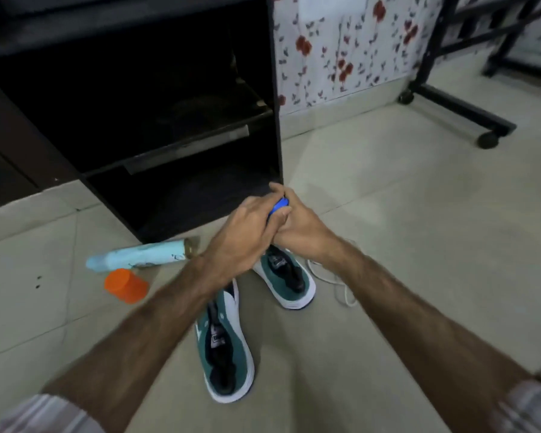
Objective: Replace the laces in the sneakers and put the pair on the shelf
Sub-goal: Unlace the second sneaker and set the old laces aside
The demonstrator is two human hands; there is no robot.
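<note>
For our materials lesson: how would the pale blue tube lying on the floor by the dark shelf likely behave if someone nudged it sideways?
The pale blue tube lies on its side and looks round, so it would probably roll. The tiled floor looks smooth, so little would slow it. The orange cylindrical cap beside it might stop it.

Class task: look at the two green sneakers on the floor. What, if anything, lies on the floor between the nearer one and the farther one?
Nothing: the head view shows only bare floor tile between the nearer sneaker and the farther sneaker. The white lace lies right of the farther one.
</note>
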